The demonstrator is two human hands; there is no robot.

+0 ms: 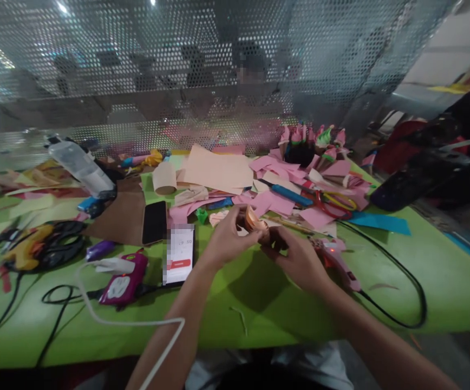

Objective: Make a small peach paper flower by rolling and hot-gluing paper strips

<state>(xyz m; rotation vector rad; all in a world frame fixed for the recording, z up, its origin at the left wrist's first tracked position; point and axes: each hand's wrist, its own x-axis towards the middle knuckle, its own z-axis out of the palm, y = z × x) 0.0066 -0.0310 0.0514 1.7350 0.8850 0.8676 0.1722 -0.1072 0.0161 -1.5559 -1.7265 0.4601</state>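
Observation:
Between my two hands is a small curled piece of peach-coloured paper point(254, 221), raised over the green tabletop point(235, 325). My left hand point(233, 235) is closed on its left side, thumb toward the front. The fingers of my right hand point(294, 253) pinch its lower right edge. My fingers cover part of its shape. Just right of my right hand lies a pink glue gun point(340, 262) with a small red light. Left of my left forearm is a phone with a lit screen point(181, 252).
Behind my hands spread pink paper scraps point(271, 200), peach sheets point(216, 168), a blue-handled tool point(287, 194) and scissors point(336, 201). Leftward are a dark phone point(154, 222), a magenta power strip point(123, 281), a tape roll point(66, 241) and a bottle point(80, 165). A perforated screen point(178, 108) stands behind.

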